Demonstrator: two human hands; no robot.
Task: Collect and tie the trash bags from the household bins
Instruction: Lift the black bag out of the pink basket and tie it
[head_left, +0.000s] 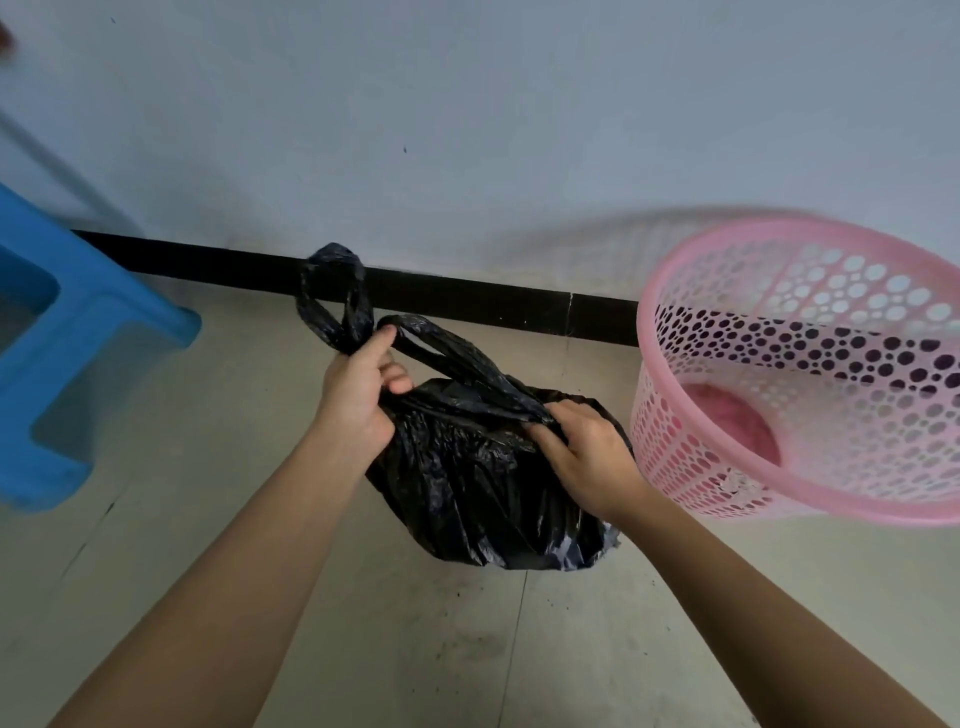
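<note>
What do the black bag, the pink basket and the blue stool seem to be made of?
Black bag: thin plastic film, glossy; it crumples into fine shiny creases.
Pink basket: probably rigid moulded plastic, semi-matt; even round holes and a smooth rim.
Blue stool: likely moulded plastic too; uniform colour and rounded edges, though it is blurred.

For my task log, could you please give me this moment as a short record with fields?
bag: black trash bag, outside the bin, held between both hands
left grip: fingers curled round one handle loop, which stands upward
right grip: pinches the other handle at the bag's mouth
knot: none visible yet
bin: pink perforated bin, right of the bag
nearby: blue stool at left
</note>
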